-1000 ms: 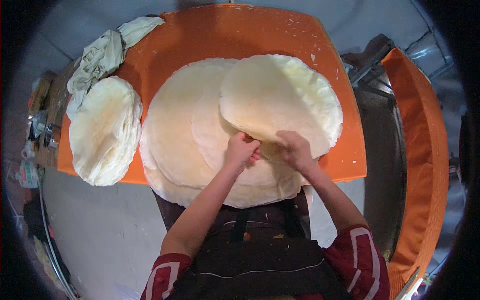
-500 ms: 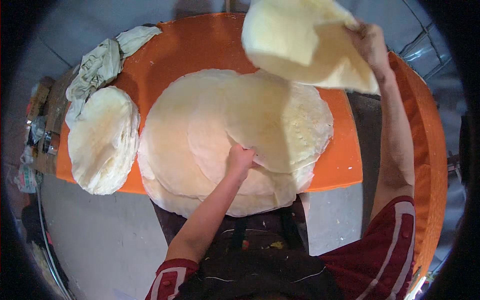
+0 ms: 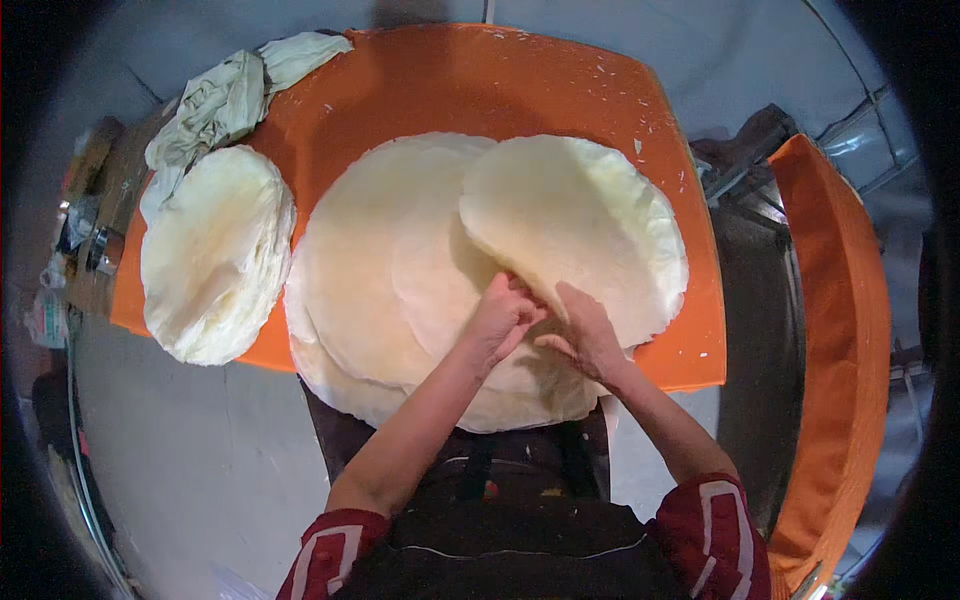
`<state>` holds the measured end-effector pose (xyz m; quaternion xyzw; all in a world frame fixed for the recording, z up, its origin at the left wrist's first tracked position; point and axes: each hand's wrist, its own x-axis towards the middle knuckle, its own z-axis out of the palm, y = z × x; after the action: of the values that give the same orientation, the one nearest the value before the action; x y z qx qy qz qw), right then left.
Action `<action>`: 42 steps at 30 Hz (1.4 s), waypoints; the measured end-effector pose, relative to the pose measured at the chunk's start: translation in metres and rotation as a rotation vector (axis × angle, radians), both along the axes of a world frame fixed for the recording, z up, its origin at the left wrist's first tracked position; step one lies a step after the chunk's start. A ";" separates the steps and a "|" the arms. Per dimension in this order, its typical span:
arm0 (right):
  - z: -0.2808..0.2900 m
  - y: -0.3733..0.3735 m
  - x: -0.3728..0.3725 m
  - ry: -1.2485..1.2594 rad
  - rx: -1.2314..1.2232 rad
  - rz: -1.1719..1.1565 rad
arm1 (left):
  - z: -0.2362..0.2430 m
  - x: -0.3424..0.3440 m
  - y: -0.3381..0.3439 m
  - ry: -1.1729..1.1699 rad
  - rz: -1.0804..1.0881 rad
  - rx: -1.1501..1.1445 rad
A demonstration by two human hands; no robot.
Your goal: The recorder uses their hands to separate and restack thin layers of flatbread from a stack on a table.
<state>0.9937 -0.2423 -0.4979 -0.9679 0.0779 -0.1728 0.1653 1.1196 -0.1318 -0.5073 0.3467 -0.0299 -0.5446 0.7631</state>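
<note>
Thin, pale round flatbreads (image 3: pixel 350 250) lie overlapping in a broad layer across the table's front. A top flatbread (image 3: pixel 590 210) rests on their right side, its lower left edge raised between my hands. My left hand (image 3: pixel 505 318) is closed at that edge, its fingers curled in a pinch. Against the same bread, close to the edge, my right hand (image 3: pixel 588 338) has its fingers stretched out and its thumb apart, pointing left. What lies beneath the raised edge is in shadow.
A separate stack of flatbreads (image 3: pixel 212 255) sits at the left edge of the orange-covered table (image 3: pixel 430 80). Behind it lies a crumpled pale cloth (image 3: pixel 215 105). An orange padded surface (image 3: pixel 835 350) stands at the right, across a dark gap (image 3: pixel 755 330). White crumbs dot the cover.
My right hand has come down from the upper right with a flatbread, which now lies over the layer's right side. My left hand has shifted slightly right.
</note>
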 end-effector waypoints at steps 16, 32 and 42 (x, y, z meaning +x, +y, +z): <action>0.168 -0.021 0.044 -0.087 0.216 0.096 | -0.016 0.028 0.135 -0.109 0.273 0.240; -0.028 0.083 0.009 -0.018 0.020 0.063 | 0.005 -0.017 0.108 -0.154 -0.096 -0.019; 0.227 -0.004 0.094 -0.164 0.315 -0.108 | -0.013 0.058 0.204 -1.662 0.853 1.322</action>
<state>1.0873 -0.2465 -0.2705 -0.9072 0.1421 -0.2453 0.3109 1.1777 0.0717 -0.5203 0.9150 -0.1128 0.2469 0.2985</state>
